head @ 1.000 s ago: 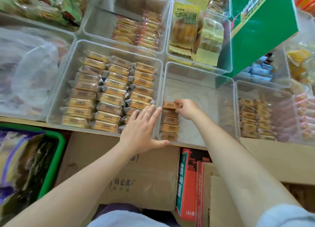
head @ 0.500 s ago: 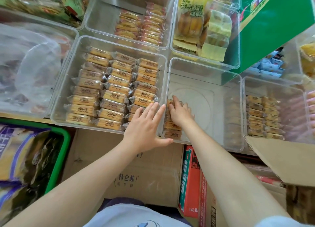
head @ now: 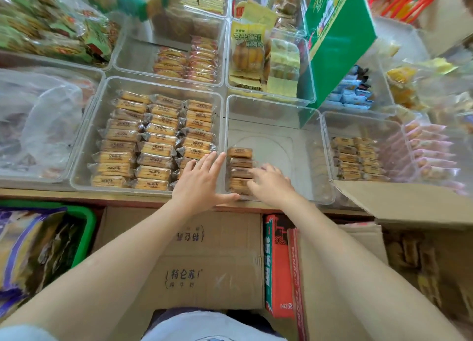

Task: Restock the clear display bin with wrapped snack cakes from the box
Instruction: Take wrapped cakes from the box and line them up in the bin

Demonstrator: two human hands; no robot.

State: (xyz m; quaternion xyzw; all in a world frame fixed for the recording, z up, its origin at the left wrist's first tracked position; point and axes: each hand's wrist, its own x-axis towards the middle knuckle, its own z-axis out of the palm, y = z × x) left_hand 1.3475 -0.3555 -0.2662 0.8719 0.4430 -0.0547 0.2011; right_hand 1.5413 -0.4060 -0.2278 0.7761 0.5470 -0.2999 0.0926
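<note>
Your left hand [head: 202,184] lies flat with fingers straight against the near left corner of the clear bin [head: 276,125]. Your right hand [head: 271,184] reaches into it, fingers extended and blurred, resting on the short row of cakes [head: 239,162] along its left wall; it grips nothing. The box [head: 409,205] sits open at your right.

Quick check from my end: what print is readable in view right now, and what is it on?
"特仑苏" on the cardboard box below the counter.
"143克" on the red carton.
"芝士" heads the yellow snack bag; the rest is blurred.
Print on the snack cakes and the green box is too small or blurred to read.
</note>
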